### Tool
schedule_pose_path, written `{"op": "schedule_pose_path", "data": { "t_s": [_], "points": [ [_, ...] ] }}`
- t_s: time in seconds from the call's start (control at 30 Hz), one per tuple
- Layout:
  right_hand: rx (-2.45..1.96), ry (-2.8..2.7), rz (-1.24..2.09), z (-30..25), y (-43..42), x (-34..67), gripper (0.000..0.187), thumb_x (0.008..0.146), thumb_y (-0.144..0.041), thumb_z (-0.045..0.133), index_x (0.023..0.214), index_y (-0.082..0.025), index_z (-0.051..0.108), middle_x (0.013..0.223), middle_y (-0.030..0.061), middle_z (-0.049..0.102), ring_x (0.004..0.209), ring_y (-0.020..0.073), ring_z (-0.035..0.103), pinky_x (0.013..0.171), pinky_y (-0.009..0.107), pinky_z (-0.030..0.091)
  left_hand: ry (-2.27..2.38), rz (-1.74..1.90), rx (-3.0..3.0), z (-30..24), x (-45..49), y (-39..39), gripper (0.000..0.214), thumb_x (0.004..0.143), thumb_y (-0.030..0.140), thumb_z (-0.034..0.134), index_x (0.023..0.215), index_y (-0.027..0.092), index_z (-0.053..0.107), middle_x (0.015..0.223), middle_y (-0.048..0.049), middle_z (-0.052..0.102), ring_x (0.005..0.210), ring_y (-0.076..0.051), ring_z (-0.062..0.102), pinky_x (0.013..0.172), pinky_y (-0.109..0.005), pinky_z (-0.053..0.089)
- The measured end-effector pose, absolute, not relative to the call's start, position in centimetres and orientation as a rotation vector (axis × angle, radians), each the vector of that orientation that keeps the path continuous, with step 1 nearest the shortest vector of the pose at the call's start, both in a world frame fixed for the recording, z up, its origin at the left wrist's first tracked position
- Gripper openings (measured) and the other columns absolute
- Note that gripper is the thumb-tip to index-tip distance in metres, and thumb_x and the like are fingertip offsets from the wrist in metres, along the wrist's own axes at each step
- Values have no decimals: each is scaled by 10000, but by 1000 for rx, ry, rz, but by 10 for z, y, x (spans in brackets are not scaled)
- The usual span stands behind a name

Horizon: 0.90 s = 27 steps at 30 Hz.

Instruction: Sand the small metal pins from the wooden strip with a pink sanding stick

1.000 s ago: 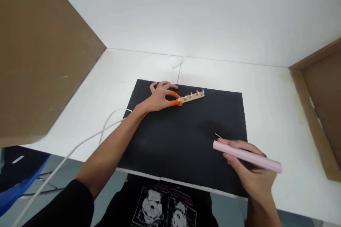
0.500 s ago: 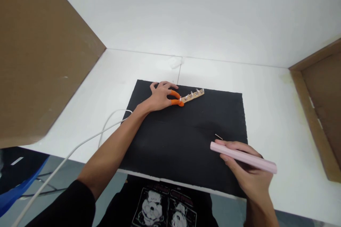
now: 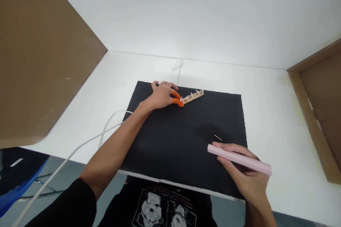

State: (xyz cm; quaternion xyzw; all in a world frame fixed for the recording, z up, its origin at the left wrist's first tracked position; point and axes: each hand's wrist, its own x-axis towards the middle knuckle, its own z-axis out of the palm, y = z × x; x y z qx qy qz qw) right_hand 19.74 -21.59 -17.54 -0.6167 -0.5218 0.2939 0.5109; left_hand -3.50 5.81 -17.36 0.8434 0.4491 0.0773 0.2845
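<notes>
My left hand [image 3: 163,95] rests at the far side of a black mat [image 3: 170,145]. Orange covers [image 3: 176,98] seem to sit on its thumb and index finger, which pinch the near-left end of a light wooden strip [image 3: 192,97]. Several small shiny metal and clear pieces stand along that strip. Its other fingers are bent and spread on the mat. My right hand [image 3: 252,173] grips a pale pink faceted bar [image 3: 239,159], tilted over the mat's right edge. Just beyond the bar's tip lies a thin small stick [image 3: 218,137].
A white cable [image 3: 87,140] crosses the table's left side and passes by my left forearm. Brown panels [image 3: 53,56] stand at left and right, with a white wall behind. A clear, crumpled scrap [image 3: 176,64] lies on the white table [image 3: 218,74] near the wall.
My right hand and the pink bar have shifted slightly left. My left hand has moved a little right, its grip on the wooden strip unchanged.
</notes>
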Motion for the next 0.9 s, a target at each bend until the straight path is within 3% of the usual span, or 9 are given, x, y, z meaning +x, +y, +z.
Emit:
{"op": "schedule_pose_path", "data": {
  "t_s": [0.2, 0.4, 0.5, 0.77, 0.9],
  "points": [
    [-1487, -1260, 709, -176, -216, 198, 149, 923, -276, 832, 1054, -269, 763, 1077, 37, 865, 997, 222, 848, 926, 266, 688, 1151, 125, 2248, -163, -37, 61, 259, 817, 560, 852, 848, 302, 853, 1389, -49, 732, 1412, -417, 533, 1238, -699, 104],
    [-1475, -1245, 696, -177, -215, 200, 147, 923, -259, 825, 1055, -281, 764, 1063, 24, 867, 991, 201, 848, 930, 228, 672, 1184, 176, 2226, -158, -43, 35, 614, 835, 689, 813, 1318, 318, 741, 1525, -76, 669, 1477, -413, 500, 1261, -634, 145],
    [-1463, -1241, 701, -178, -214, 198, 151, 921, -252, 825, 1054, -282, 760, 1072, 25, 866, 999, 204, 847, 918, 234, 678, 1224, 254, 2233, -158, -34, 21, 690, 846, 703, 810, 1387, 291, 694, 1539, -94, 657, 1473, -403, 498, 1253, -606, 173],
    [-1467, -1227, 734, -182, -219, 192, 176, 920, -239, 828, 1078, -274, 759, 1080, 36, 864, 1004, 227, 848, 921, 279, 695, 1295, 387, 2322, -170, -7, 27, 180, 971, 413, 738, 1056, 284, 828, 1393, -69, 762, 1413, -402, 522, 1196, -699, 197],
    [-1445, -1216, 751, -184, -222, 191, 184, 916, -229, 829, 1080, -270, 757, 1091, 45, 862, 1011, 250, 847, 908, 323, 713, 1289, 391, 2383, -176, -5, 30, 133, 951, 304, 714, 946, 290, 846, 1299, -46, 807, 1353, -387, 564, 1175, -723, 235]
  ]
}}
